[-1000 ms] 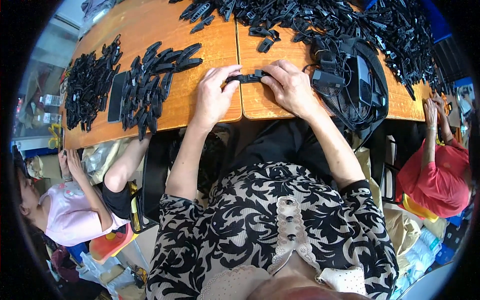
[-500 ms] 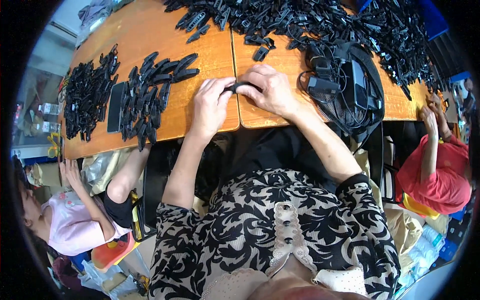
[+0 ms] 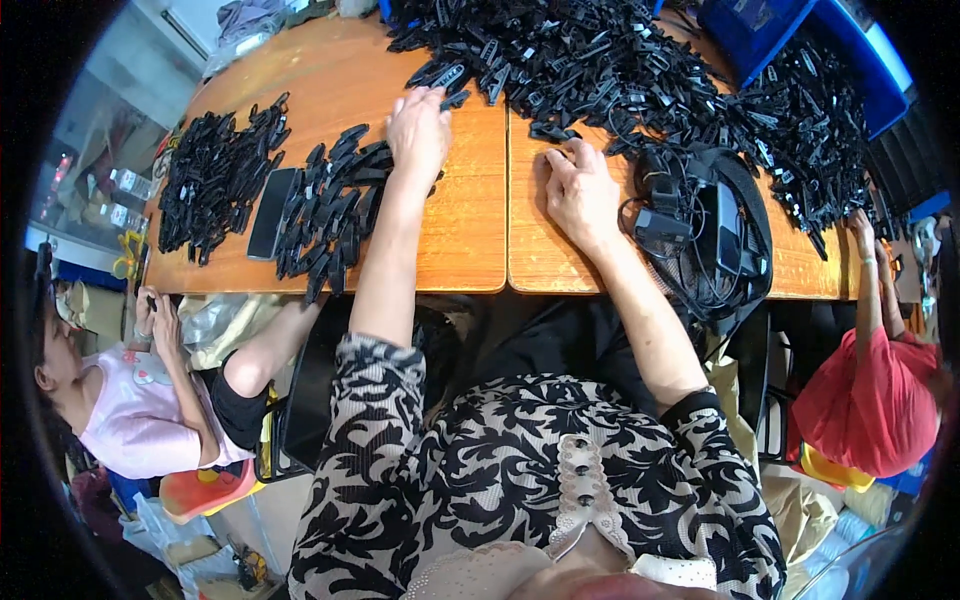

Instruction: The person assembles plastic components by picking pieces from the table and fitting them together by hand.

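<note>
My left hand (image 3: 418, 132) reaches forward over the table, fingers stretched toward the near edge of a large heap of black elongated plastic pieces (image 3: 600, 70). Its fingertips are at a few pieces lying at that edge. To the right of the table seam, my right hand (image 3: 580, 195) is low over the wood, fingers apart and slightly bent. Just ahead of its fingertips lies a black piece (image 3: 550, 132); whether they touch cannot be made out. No held piece shows in either hand. A smaller spread of black pieces (image 3: 335, 210) lies left of my left forearm.
A dark phone (image 3: 272, 215) lies between that spread and another pile of black pieces (image 3: 218, 180). Right of my right hand sits a black mesh bag (image 3: 745, 240) with cables and devices. A blue bin (image 3: 755, 35) stands at the back right. Co-workers sit on both sides.
My hands were together at the table's front, holding a small black piece. They have parted and moved forward, the left toward the heap, the right to the right. The view has shifted somewhat.
</note>
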Demonstrator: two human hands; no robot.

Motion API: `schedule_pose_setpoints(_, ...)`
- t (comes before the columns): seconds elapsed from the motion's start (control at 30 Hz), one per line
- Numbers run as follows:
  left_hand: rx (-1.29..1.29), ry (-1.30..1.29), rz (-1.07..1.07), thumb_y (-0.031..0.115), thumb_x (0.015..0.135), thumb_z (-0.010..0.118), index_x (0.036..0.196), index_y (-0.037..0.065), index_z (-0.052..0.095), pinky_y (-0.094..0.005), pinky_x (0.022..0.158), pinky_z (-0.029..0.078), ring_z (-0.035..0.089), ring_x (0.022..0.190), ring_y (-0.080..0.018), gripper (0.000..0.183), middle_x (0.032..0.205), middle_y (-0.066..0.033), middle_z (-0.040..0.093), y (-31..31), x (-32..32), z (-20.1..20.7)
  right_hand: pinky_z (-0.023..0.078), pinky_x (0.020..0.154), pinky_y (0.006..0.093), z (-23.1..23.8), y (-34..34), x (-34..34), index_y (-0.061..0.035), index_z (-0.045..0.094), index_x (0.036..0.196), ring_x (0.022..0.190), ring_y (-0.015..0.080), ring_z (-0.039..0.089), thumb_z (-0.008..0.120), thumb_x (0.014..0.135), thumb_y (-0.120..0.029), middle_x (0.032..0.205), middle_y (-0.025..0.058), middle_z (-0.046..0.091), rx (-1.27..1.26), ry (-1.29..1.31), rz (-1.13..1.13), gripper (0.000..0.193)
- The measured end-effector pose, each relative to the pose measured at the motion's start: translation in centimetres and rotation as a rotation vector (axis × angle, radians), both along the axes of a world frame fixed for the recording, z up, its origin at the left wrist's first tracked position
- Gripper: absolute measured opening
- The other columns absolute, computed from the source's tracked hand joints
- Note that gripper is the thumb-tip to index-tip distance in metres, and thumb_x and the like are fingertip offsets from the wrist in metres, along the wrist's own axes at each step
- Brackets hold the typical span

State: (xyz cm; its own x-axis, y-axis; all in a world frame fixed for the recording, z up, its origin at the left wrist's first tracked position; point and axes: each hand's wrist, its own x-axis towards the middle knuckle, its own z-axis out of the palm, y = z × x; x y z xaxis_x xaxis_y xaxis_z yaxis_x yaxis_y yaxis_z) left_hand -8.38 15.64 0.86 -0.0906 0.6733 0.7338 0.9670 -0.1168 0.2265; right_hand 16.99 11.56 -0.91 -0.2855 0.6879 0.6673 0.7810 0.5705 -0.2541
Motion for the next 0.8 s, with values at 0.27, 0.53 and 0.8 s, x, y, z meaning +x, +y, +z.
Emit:
schedule_pose_setpoints(0.27, -0.241, -0.046, -0.246, 0.006, 0.092, 0.064, 0.116, -0.001, 0.070, -0.0498, 0.088, 0.054, 0.067, 0.100, -0.0423, 0.026, 0.103, -0.0246, 0.068, -0.9, 3.5, -1.4, 0.056, 0.076, 0.0443, 0.5, 0.2, 0.5, -0.0097, 0.074, 0.104, 0.095, 0.0328, 0.062, 0.073, 0.081, -0.011, 0.098, 0.0111, 0.064, 0.004, 0.044, 0.050, 0.024)
schedule_pose_setpoints(0.53, -0.310, -0.234, -0.309, 0.001, 0.095, 0.060, 0.117, 0.000, 0.071, -0.0445, 0.091, 0.051, 0.062, 0.099, -0.0382, 0.025, 0.104, -0.0202, 0.067, -9.9, 5.0, -1.8, 0.056, 0.083, 0.0423, 0.1, -0.8, 1.5, -0.0043, 0.074, 0.105, 0.095, 0.0339, 0.067, 0.074, 0.077, 0.001, 0.101, 0.0121, 0.070, -0.018, 0.174, 0.286, 0.029)
schedule_pose_setpoints(0.8, -0.285, -0.309, -0.371, -0.001, 0.089, 0.071, 0.120, 0.002, 0.071, -0.0391, 0.095, 0.052, 0.066, 0.108, -0.0324, 0.032, 0.112, -0.0157, 0.072, -11.4, 5.5, -1.3, 0.055, 0.084, 0.0410, 1.2, -4.8, 3.2, -0.0042, 0.076, 0.101, 0.094, 0.0328, 0.069, 0.078, 0.077, 0.001, 0.099, 0.0128, 0.073, -0.188, 0.335, 0.255, 0.025)
